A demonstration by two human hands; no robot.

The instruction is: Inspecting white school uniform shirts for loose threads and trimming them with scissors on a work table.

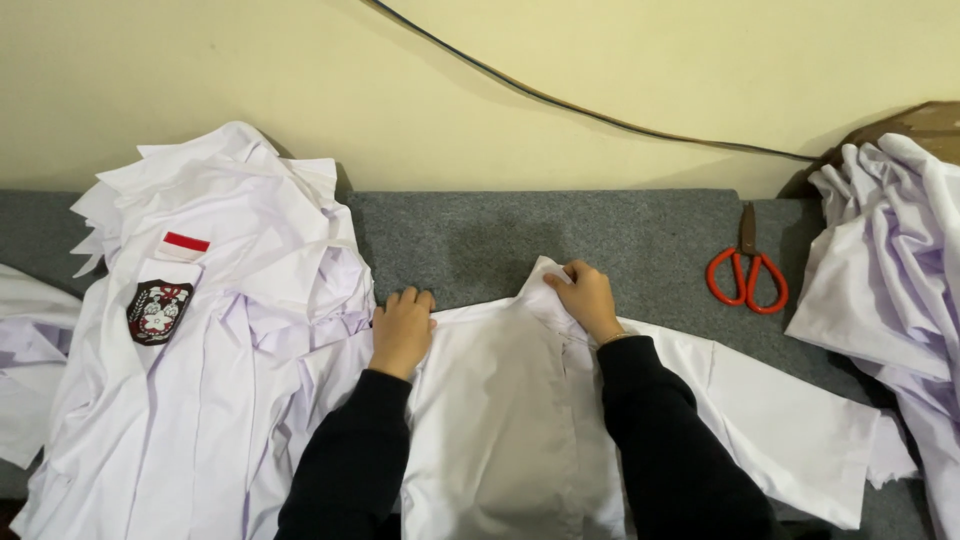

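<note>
A white shirt [500, 420] lies flat on the grey felt table [560, 235] in front of me. My left hand [401, 330] rests with curled fingers on the shirt's upper left edge, at the shoulder. My right hand [585, 297] pinches the shirt's collar at the top middle. Both arms wear dark sleeves.
A pile of white shirts [210, 330], the top one bearing a dark badge and a red-and-white patch, lies at the left. Another heap of white cloth [890, 290] sits at the right. Red-handled scissors [747, 275] lie at the back right. A cable [560, 100] runs along the wall.
</note>
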